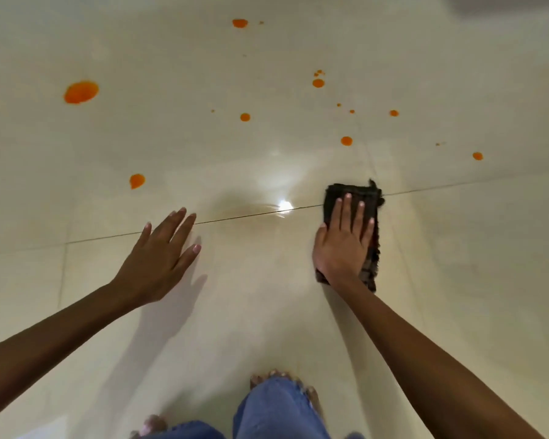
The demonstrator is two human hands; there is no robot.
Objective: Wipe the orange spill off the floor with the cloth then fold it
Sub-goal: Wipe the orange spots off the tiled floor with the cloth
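Note:
A dark brown folded cloth (370, 198) lies flat on the pale glossy floor, right of centre. My right hand (343, 239) presses down on it, palm flat and fingers spread over its top. My left hand (159, 258) hovers just above the floor to the left, fingers apart, holding nothing. Orange spill drops dot the floor beyond both hands: a big blot (81, 92) at far left, a smaller one (137, 180) nearer my left hand, and several small spots such as one (346, 141) above the cloth.
A thin tile joint (241, 215) runs across the floor under the cloth. My bare feet and blue jeans (276, 410) are at the bottom centre. A bright light glare (284, 205) reflects between my hands.

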